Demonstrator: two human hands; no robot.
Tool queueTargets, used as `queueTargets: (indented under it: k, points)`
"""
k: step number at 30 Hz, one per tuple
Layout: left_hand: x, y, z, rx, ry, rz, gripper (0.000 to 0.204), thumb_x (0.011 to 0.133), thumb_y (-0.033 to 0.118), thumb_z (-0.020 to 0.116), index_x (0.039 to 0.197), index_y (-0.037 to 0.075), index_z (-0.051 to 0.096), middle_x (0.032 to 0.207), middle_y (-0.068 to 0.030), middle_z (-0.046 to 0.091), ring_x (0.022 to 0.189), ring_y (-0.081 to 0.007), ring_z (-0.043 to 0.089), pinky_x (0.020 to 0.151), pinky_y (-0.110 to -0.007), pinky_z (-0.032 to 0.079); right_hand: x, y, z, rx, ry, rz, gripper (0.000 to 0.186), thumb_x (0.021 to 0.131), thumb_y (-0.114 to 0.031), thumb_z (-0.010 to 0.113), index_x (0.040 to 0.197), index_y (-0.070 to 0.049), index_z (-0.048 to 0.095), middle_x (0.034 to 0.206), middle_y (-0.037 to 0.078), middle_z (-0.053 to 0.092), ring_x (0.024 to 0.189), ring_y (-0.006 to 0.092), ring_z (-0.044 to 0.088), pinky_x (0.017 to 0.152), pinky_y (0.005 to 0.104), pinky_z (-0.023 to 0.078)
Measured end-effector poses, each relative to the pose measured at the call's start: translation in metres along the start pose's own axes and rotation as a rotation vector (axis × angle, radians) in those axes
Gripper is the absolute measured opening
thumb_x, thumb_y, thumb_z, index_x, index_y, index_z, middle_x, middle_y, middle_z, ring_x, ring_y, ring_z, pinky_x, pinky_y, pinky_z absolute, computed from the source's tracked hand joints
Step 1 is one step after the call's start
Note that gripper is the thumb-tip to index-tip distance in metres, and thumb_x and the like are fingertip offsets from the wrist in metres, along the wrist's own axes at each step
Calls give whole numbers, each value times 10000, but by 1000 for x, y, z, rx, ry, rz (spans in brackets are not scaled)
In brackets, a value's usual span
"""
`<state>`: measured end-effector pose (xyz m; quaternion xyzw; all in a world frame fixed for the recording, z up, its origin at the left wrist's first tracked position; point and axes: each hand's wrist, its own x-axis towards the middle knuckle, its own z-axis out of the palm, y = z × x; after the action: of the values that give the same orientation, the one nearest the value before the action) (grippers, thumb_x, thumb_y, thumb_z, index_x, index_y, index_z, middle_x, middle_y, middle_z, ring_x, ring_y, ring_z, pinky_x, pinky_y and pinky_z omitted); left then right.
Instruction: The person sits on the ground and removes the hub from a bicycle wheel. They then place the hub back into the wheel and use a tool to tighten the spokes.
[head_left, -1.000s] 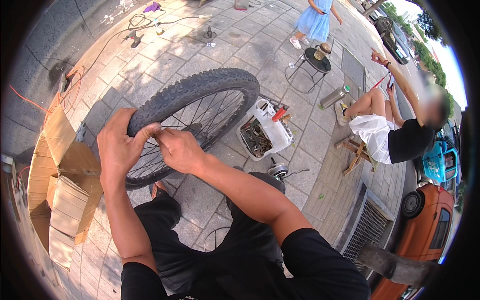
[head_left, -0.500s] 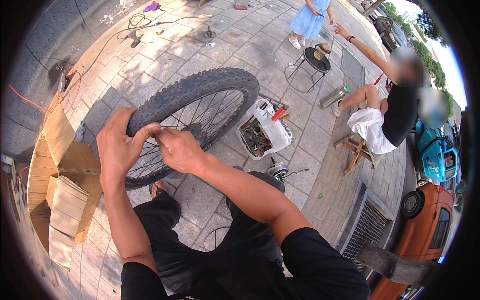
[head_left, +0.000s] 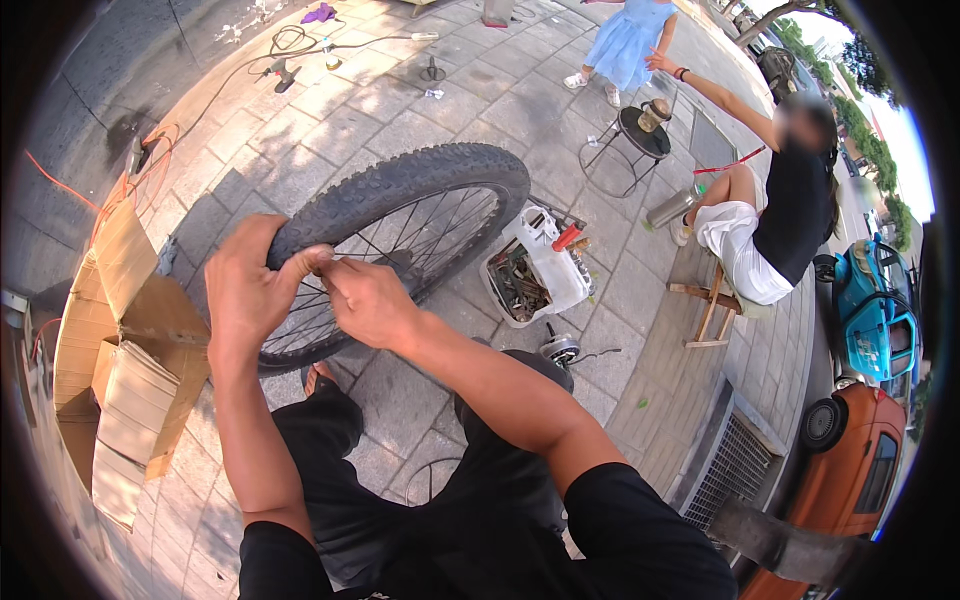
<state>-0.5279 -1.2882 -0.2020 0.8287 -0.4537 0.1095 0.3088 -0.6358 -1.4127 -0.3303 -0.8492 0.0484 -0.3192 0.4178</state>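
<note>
A bicycle wheel with a knobby black tyre (head_left: 420, 175) and thin spokes stands upright on the paving in front of me. My left hand (head_left: 245, 290) is clamped over the near top of the tyre, fingers wrapped around its edge. My right hand (head_left: 365, 300) pinches the tyre's bead right beside the left hand's fingertips, on the spoke side. My knees in black shorts are just below the wheel.
A white container (head_left: 545, 270) full of tools sits right of the wheel. Flattened cardboard boxes (head_left: 110, 350) lie at left. A seated person (head_left: 780, 215) on a wooden stool, a small round table (head_left: 640, 130), a child in a blue dress (head_left: 630, 40), parked cars and cables surround me.
My hands stay on the tyre in the same grip. The seated person at right has sat up and stretched an arm toward the round table.
</note>
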Motion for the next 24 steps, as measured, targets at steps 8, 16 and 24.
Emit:
queueTargets:
  k: [8,16,24]
  points:
    - [2,4,-3,-10,-13,-17,628,797,464,956,1139,-21,751,1038,-204,761,957,-439,742,827,-437,590,0,0,3,-11,50,-49,181,980,-29,650,1154,-10,696,917,190,723,832,435,724,711,522,586]
    - [2,7,-2,5,-42,-50,676,788,511,955,1171,-6,749,1057,-207,765,990,-442,747,843,-449,589,-1,0,1,-12,67,-49,144,972,-28,653,1109,3,688,883,193,722,816,436,724,696,530,580]
    - [0,4,2,38,-33,-40,594,856,444,939,1204,3,747,996,-203,770,905,-389,758,814,-423,586,1,-2,-2,20,51,-31,216,991,-19,641,1193,4,714,958,221,743,857,463,732,722,527,601]
